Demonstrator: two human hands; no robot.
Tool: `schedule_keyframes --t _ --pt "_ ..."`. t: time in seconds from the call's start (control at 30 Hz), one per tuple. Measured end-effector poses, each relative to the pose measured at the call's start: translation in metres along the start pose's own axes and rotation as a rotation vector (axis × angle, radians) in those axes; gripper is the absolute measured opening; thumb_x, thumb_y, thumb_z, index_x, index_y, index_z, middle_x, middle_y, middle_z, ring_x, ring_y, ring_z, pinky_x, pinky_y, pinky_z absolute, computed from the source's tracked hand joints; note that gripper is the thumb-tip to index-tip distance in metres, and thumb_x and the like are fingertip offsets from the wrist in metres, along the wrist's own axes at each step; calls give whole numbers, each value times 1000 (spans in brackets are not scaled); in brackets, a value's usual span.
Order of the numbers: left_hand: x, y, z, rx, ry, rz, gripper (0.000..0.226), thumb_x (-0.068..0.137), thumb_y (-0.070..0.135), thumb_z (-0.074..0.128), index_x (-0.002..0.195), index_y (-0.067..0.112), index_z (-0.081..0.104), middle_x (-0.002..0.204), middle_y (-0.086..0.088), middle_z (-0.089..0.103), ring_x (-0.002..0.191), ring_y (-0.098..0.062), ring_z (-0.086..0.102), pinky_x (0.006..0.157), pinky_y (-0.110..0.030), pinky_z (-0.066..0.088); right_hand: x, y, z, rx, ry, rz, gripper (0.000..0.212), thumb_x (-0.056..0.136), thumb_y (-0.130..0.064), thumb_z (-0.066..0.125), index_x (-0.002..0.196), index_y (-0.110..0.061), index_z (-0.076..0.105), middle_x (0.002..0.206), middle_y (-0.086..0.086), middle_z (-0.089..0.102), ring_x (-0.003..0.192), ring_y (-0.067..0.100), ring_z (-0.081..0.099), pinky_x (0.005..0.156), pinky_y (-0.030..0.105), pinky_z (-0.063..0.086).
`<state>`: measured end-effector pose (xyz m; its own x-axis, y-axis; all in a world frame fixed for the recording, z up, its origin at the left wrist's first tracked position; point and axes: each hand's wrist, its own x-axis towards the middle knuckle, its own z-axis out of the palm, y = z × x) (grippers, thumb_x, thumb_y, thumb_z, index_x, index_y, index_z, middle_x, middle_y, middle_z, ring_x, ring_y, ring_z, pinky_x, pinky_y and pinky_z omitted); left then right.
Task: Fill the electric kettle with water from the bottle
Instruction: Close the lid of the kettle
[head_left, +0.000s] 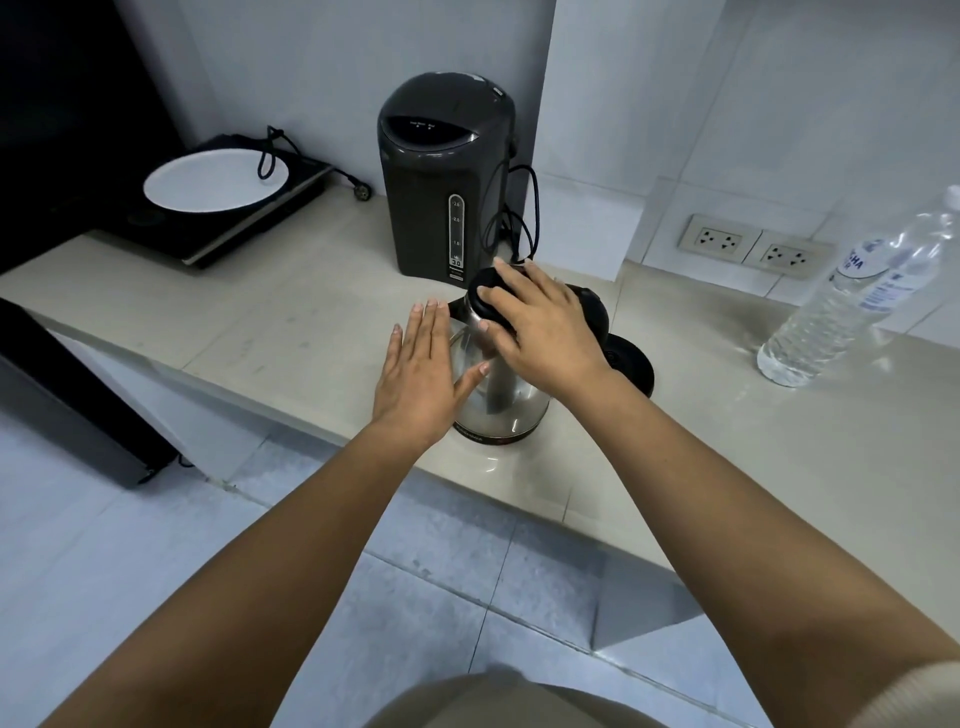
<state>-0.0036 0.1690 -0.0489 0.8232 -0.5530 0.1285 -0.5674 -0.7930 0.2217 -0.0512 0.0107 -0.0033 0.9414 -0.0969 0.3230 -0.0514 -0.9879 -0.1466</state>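
Observation:
A steel electric kettle (498, 400) with a black lid (491, 301) and black handle stands near the counter's front edge. My right hand (545, 327) lies over the top of the kettle, fingers curled around the lid. My left hand (423, 374) is flat with fingers apart, resting against the kettle's left side. A clear plastic water bottle (852, 296) with a blue and white label stands at the far right of the counter, apart from both hands. The kettle's black base (628, 364) sits just behind it to the right.
A tall dark electric water dispenser (447, 176) stands behind the kettle, its cord looped beside it. A white plate (215, 179) lies on a black cooktop at the back left. Wall sockets (753, 249) are at the right. The beige counter (260, 317) drops to the tiled floor.

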Motion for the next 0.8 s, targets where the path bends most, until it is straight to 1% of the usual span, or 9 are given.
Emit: schedule_keyframes --t 0.2,0.3,0.37,0.5,0.67,0.73,0.8 --pt "1 2 1 -10 18 -9 87 93 67 19 153 10 -10 162 -4 -11 147 -13 -16 119 -32 -10 -7 4 7 -29 19 -29 45 100 -41 41 144 -32 40 161 2 18 148 29 15 119 48 16" --pt "1 3 2 -42 33 -7 88 93 67 21 153 10 -8 162 -4 -8 147 -12 -15 119 -31 -9 -14 10 5 12 27 -31 52 101 -44 37 150 -35 25 161 0 16 149 23 12 121 42 10" --pt "2 3 3 -70 37 -7 88 93 67 21 154 10 -6 162 -3 -7 147 -12 -13 120 -32 -8 -19 15 3 86 47 32 57 101 -45 35 153 -31 16 161 0 18 149 19 12 122 39 9" --pt "1 6 4 -101 40 -22 88 92 67 20 154 10 -6 163 -4 -5 148 -12 -12 121 -33 -7 -26 35 2 199 103 199 60 101 -43 34 153 -17 19 158 4 25 148 20 17 122 37 12" --pt "2 8 8 -132 52 -38 91 88 70 16 154 10 -7 163 -4 -5 148 -12 -12 120 -32 -8 -31 59 11 331 105 368 68 98 -46 42 153 -16 16 159 4 22 147 19 20 119 34 20" --pt "2 8 11 -132 62 -35 92 87 70 14 154 10 -8 163 -4 -5 148 -12 -11 120 -31 -8 -32 63 16 374 83 444 72 96 -45 47 153 -14 15 157 6 27 144 22 26 115 35 25" --pt "3 8 13 -140 78 -29 92 87 69 13 154 9 -6 163 -5 -4 148 -12 -10 120 -31 -7 -34 66 21 425 95 497 73 95 -45 51 152 -12 20 154 9 32 142 23 31 112 32 27"
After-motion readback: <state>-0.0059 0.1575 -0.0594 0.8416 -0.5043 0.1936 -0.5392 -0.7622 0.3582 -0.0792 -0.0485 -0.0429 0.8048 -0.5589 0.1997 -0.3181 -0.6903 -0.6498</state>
